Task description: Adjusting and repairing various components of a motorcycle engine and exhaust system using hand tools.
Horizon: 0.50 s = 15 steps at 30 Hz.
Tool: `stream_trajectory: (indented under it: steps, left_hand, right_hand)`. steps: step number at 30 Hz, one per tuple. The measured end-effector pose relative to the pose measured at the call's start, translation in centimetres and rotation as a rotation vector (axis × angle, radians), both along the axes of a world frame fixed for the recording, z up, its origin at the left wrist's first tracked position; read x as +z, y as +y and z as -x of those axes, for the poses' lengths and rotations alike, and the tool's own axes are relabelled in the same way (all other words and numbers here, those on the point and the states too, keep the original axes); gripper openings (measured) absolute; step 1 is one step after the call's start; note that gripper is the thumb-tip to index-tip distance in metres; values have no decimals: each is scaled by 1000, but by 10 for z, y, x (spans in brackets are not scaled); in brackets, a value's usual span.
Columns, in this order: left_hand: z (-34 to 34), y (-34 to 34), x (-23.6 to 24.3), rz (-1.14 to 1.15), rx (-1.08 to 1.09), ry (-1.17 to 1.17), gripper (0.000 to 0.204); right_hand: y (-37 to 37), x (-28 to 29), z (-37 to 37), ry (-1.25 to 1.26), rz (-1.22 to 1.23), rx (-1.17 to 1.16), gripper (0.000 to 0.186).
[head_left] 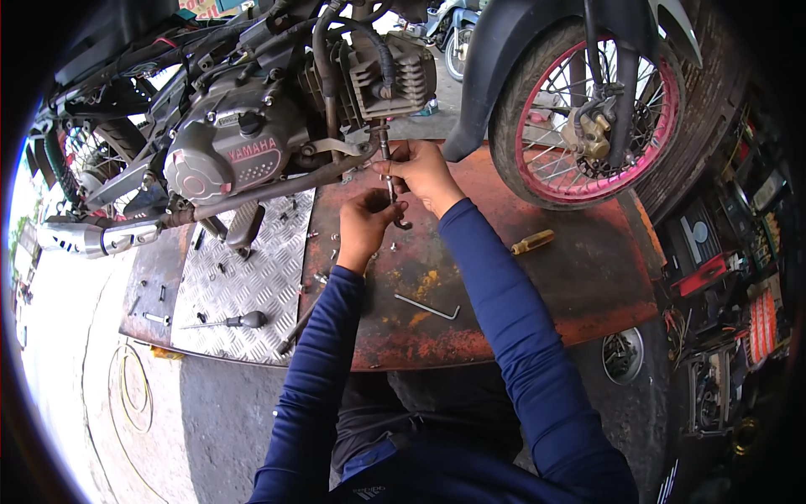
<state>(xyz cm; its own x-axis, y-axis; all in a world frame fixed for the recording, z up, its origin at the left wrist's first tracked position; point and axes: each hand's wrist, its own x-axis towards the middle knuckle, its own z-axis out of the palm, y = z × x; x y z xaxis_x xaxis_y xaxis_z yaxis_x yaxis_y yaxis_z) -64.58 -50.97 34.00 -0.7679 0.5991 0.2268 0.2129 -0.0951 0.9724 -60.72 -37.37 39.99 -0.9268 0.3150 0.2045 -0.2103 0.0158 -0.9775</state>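
Below the finned engine cylinder (407, 82) of a motorcycle, both hands are closed on a slim, upright metal socket wrench (385, 151). Its upper end reaches the underside of the cylinder, though I cannot make out what it sits on. My right hand (428, 178) pinches the shaft higher up. Lower down, my left hand (364, 227) has its fingers around the shaft close to the bent bottom end. Beside the hands on the left are the silver engine cover (239, 147) and the exhaust pipe (277, 186).
The bike stands over a worn red metal bench (546, 286). On it lie a hex key (428, 306), a yellow-handled screwdriver (533, 243) and several small bolts. A black-handled screwdriver (243, 320) rests on the tread plate (252, 281). The front wheel (516, 160) rises at right; a metal bowl (623, 354) sits below.
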Motion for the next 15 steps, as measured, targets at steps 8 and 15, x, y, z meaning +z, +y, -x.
stream_trajectory:
  steps: [8,15]
  left_hand:
    - [0,-3,8,1,-27,-34,21]
    - [2,-7,13,-153,-144,-6,20]
  right_hand:
    - [0,-3,1,-74,-31,38,10]
    - [-6,-8,3,-73,35,72,10]
